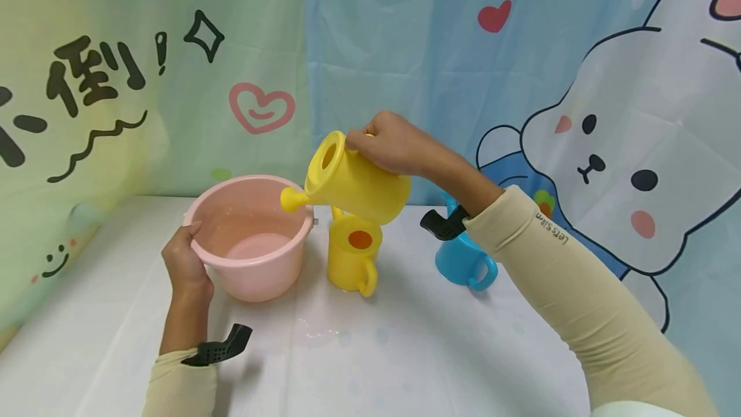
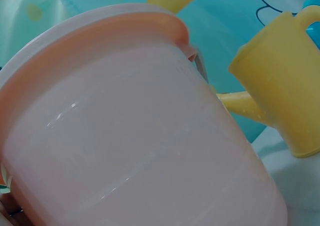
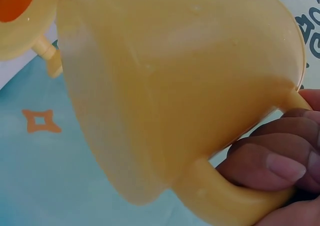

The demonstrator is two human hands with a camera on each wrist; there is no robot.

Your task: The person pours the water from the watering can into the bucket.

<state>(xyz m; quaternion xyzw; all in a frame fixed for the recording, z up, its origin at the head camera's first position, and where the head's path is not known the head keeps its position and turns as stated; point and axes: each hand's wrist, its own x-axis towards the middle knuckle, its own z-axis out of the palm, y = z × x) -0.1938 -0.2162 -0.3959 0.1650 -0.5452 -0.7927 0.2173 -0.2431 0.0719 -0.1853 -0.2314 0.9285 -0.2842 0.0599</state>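
Observation:
On the left of the white table stands a pink bucket (image 1: 263, 282). My left hand (image 1: 188, 266) grips its near left rim; in the left wrist view the bucket wall (image 2: 125, 116) hides most of that hand. My right hand (image 1: 399, 147) holds a yellow watering can (image 1: 367, 188) by its handle, fingers (image 3: 270, 161) curled round it. The can is tipped left, its spout (image 1: 294, 199) over the bucket's right rim. Just below it, a second yellow watering can (image 1: 341, 262) stands upright beside the bucket, handle toward me.
A blue watering can (image 1: 457, 262) stands farther right, partly hidden behind my right wrist and its black strap (image 1: 444, 224). Small water drops (image 1: 318, 333) lie on the white tabletop (image 1: 405, 365) in front. A printed curtain (image 1: 382, 37) hangs behind the table.

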